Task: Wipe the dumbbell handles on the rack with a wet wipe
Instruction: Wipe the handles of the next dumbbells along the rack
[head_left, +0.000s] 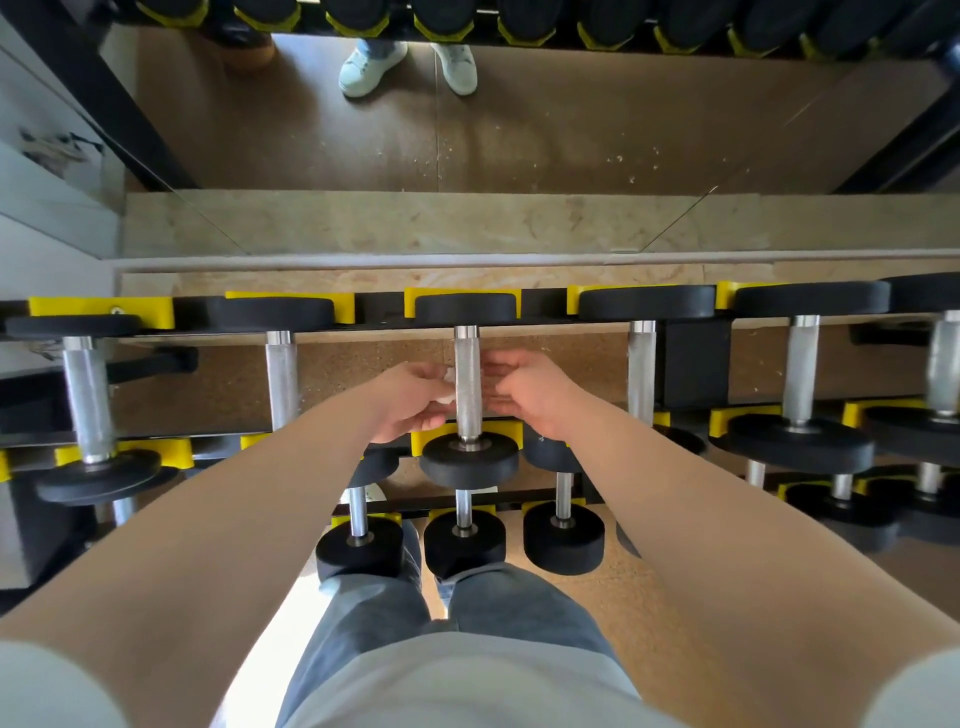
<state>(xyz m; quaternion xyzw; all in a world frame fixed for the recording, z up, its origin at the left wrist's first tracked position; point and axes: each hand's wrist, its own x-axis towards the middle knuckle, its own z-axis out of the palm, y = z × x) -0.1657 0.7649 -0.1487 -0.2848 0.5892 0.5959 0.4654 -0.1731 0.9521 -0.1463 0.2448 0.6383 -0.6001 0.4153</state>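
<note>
A black dumbbell with a knurled steel handle (467, 387) lies in the middle of the rack's top row, held in yellow cradles (464, 297). My left hand (410, 402) is at the handle's left side and pinches a small white wet wipe (448, 382) against it. On the handle's right side my right hand (530, 389) has its fingers curled toward the steel, close to or touching it; whether it grips is unclear. Both forearms reach forward over the lower rows.
More dumbbells lie to either side on the top row (643, 364) and on lower tiers (563, 535). A mirror (519, 145) behind the rack reflects the floor and shoes. My legs stand close against the rack's front.
</note>
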